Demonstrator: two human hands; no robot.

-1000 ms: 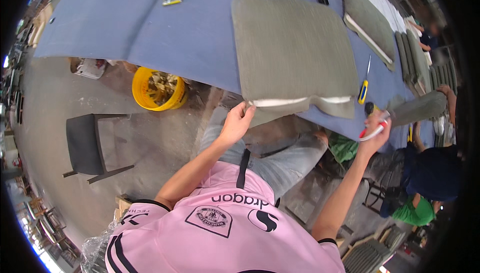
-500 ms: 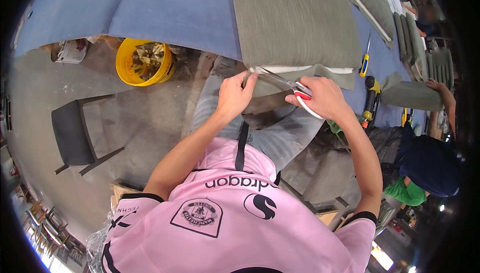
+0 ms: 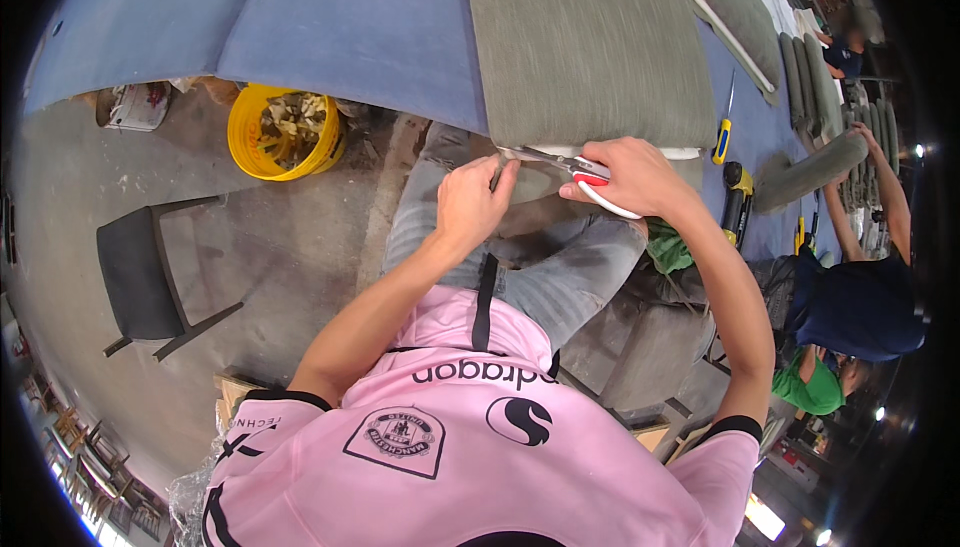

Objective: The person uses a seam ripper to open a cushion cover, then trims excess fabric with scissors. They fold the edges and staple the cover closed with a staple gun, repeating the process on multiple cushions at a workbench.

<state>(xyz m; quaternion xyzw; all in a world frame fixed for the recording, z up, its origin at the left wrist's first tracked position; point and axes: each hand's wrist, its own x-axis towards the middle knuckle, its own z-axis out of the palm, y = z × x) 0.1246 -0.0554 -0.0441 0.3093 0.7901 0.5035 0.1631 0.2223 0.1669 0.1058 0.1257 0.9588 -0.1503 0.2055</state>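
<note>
Head: right hand [image 3: 630,175] grips steel scissors [image 3: 560,160], trimming ribbed grey cushion [image 3: 580,42].

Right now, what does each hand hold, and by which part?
The right hand holds scissors by their red and white handles. The left hand pinches the loose fabric flap at the grey cushion's near edge.

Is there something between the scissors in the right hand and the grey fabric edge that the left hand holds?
Nothing visible. The right hand holds the scissors with blades at the fabric edge, which the left hand pinches beside them.
</note>
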